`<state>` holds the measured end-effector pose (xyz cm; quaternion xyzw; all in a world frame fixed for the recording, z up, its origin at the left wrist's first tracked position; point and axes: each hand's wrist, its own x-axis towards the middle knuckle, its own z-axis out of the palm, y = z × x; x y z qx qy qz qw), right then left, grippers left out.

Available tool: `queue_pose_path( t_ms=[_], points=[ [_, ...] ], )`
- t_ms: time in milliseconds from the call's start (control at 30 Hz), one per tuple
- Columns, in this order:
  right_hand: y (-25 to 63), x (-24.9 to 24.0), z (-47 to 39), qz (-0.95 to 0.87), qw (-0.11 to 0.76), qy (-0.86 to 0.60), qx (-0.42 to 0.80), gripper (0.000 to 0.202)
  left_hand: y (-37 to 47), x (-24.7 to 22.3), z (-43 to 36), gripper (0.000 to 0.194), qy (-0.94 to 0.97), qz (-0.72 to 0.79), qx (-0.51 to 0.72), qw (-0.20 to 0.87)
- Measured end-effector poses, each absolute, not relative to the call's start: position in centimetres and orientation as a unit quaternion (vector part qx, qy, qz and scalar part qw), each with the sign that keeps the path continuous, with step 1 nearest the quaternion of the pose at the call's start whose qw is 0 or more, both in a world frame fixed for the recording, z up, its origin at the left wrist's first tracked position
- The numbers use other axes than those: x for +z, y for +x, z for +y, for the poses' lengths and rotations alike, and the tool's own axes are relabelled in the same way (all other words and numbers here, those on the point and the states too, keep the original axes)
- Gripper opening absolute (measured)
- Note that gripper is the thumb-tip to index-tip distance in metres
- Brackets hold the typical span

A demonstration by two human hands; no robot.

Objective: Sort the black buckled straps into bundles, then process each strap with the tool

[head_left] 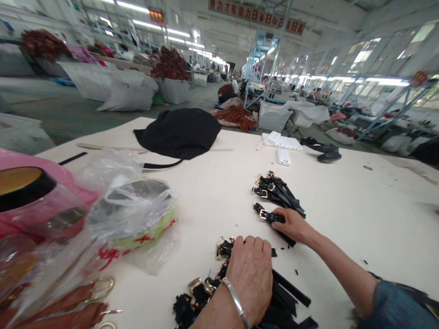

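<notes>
My left hand [250,274], with a silver bangle at the wrist, lies over a pile of black buckle straps [284,292]. Its fingers curl down around a strap whose gold buckle shows beside the knuckles; the fingertips are hidden. Farther right, my right hand [293,224] pinches one black buckle strap [269,215] between thumb and fingers, with its gold buckle pointing left. Just beyond that strap, a fanned bundle of similar black buckle straps [279,192] rests on the pale table [212,196].
At left lie a clear plastic bag [137,210], a pink bag [20,160] and brown straps with gold buckles [68,306]. Black fabric [181,132] sits at the far edge. White power-bank-like blocks [283,156] and a black item [327,153] are at back right.
</notes>
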<state>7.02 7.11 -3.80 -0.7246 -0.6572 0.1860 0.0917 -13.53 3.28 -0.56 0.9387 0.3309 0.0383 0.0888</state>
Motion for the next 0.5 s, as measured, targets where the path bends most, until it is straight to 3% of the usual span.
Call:
queue_pose_path(
  t_ms=[100,233,367,433,500],
  points=[
    [4.9,-3.9,4.8,-0.686,0.148,-0.648,0.296,0.014,-13.4,-0.6,3.4,0.055,0.923,0.364,0.039,0.117],
    [3.0,-3.6,2.1,-0.675,0.260,-0.557,0.409,0.022,-13.3,-1.0,3.7,0.056,0.935,0.335,0.034,0.107],
    [4.7,-2.3,2.3,-0.699,0.172,-0.500,0.482,0.020,-13.4,-0.8,3.8,0.045,0.945,0.312,0.017,0.097],
    [6.5,-2.2,3.7,-0.698,0.144,-0.543,0.444,0.024,-13.5,-0.5,3.9,0.035,0.939,0.322,-0.005,0.120],
    [8.3,-2.7,5.6,-0.679,0.156,-0.657,0.289,0.028,-13.5,-0.2,3.9,0.029,0.936,0.327,-0.015,0.128]
  ],
)
